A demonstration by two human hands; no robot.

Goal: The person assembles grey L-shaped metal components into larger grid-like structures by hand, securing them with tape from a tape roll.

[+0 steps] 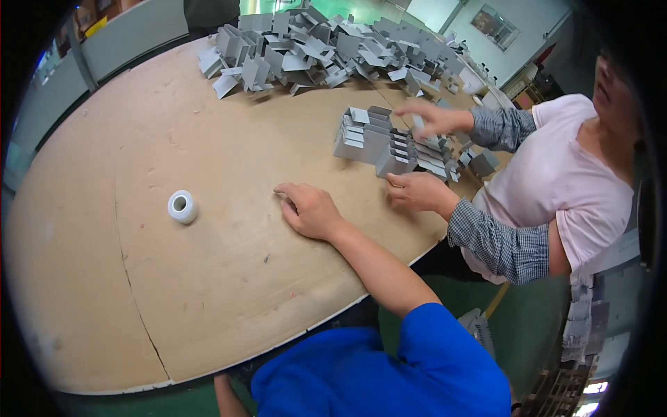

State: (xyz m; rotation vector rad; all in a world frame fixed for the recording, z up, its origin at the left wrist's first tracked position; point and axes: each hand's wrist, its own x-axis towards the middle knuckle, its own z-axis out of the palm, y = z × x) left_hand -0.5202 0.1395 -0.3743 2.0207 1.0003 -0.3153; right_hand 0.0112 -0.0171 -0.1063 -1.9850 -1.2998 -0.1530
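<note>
My right hand (313, 212) rests on the tan tabletop (229, 278), its index finger stretched out and a gap between finger and thumb. It holds nothing. Of my left arm only part of the forearm (229, 397) shows below the table's near edge; the hand is out of sight. A white roll (183, 207) with a hollow core stands to the left of my right hand. Right of that hand, a co-worker's two hands (420, 191) are at rows of grey folded box-like pieces (375, 142); the upper hand is blurred.
A large heap of grey folded pieces (306, 55) covers the table's far side. The co-worker (563, 174), in a pale top with checked sleeve covers, stands at the right edge. A low grey partition (132, 42) runs behind the table's far left.
</note>
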